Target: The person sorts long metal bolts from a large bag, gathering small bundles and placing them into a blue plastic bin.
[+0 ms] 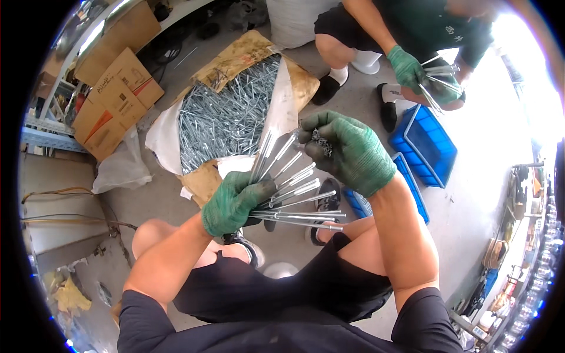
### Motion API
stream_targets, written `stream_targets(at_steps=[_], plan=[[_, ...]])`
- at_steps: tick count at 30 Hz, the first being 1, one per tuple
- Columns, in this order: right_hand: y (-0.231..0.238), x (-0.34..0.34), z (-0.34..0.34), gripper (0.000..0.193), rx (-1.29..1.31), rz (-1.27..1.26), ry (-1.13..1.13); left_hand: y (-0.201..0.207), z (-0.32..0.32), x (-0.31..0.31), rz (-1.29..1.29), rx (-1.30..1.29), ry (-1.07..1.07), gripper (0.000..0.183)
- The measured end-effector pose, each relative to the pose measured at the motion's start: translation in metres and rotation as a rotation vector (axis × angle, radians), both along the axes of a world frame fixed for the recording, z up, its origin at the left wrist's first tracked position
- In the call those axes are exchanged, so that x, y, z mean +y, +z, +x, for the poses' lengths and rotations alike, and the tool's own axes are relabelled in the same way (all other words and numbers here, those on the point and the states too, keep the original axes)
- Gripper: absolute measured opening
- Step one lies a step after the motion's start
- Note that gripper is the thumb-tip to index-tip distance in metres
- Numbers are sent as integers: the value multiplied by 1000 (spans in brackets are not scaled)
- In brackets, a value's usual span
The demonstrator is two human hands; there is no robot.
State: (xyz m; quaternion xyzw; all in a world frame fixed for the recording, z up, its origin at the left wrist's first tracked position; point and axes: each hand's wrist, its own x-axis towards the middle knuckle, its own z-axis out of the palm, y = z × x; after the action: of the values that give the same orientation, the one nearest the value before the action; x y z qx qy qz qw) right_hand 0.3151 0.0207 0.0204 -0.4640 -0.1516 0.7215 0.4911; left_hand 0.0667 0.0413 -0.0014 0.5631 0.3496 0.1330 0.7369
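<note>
My left hand [232, 202], in a green glove, grips a fan of long silver bolts [291, 197] that spread up and to the right. Wearing a matching green glove, my right hand [350, 152] is closed over a small cluster of dark nuts [319, 141] and touches the tip of the topmost bolt. Just beyond my hands, on the floor, lies an open cardboard box [235, 59] lined with white plastic and filled with several loose silver bolts [226, 115].
Across from me a person crouches, green-gloved hands [406, 67] holding more bolts. A blue plastic crate [426, 144] stands at the right, another blue crate [412, 185] behind my right forearm. Cardboard boxes [115, 100] lie at the left. A white sack [291, 20] sits at the top.
</note>
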Motion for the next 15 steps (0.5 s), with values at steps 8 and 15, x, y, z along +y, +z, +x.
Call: stream_targets(at_steps=[8, 15], plan=[[7, -7, -2, 29, -155, 57, 83, -4, 0, 3, 60, -12, -32, 40], [8, -7, 0, 28, -240, 114, 138, -7, 0, 1, -38, -29, 21, 42]])
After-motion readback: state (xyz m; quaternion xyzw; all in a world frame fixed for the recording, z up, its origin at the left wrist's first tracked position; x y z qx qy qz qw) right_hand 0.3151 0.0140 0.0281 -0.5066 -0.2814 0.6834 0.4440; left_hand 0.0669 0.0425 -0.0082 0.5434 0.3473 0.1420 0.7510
